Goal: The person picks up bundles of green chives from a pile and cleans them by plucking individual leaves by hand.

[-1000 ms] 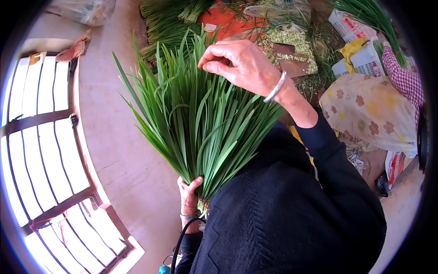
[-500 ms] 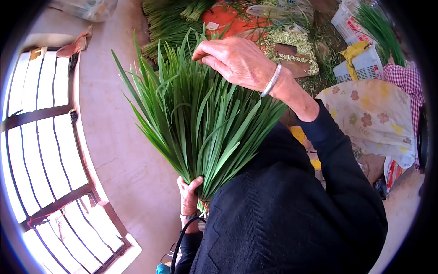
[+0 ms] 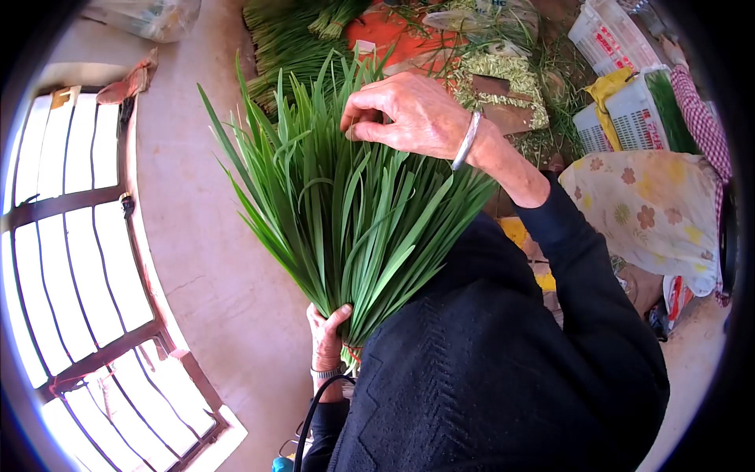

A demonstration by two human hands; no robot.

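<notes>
A big bunch of garlic chives (image 3: 358, 212), long flat green leaves fanned upward, fills the middle of the head view. My left hand (image 3: 326, 326) is closed around its lower part, thumb across the front. Just below the thumb, a red tie (image 3: 354, 351) binds the pale stem ends, partly hidden by my dark clothing. Over the leaf tips, my right hand (image 3: 413, 118), with a silver bangle at the wrist, has thumb and forefinger pinched together against the leaves. Whatever lies between those fingertips is too small to make out.
A barred window (image 3: 79, 252) lies left. Beyond the bunch are more chives (image 3: 295, 47), a red sheet (image 3: 401, 39) and a board with trimmings (image 3: 503, 90). At right are white crates (image 3: 613, 39), a yellow cloth (image 3: 605, 98), and another person's floral apron (image 3: 637, 204) and checked sleeve (image 3: 700, 118).
My right hand has shifted slightly right and down over the leaf tips, its fingers more curled. At right, the other person's checked sleeve and chives have moved, the chives now lower beside the crate.
</notes>
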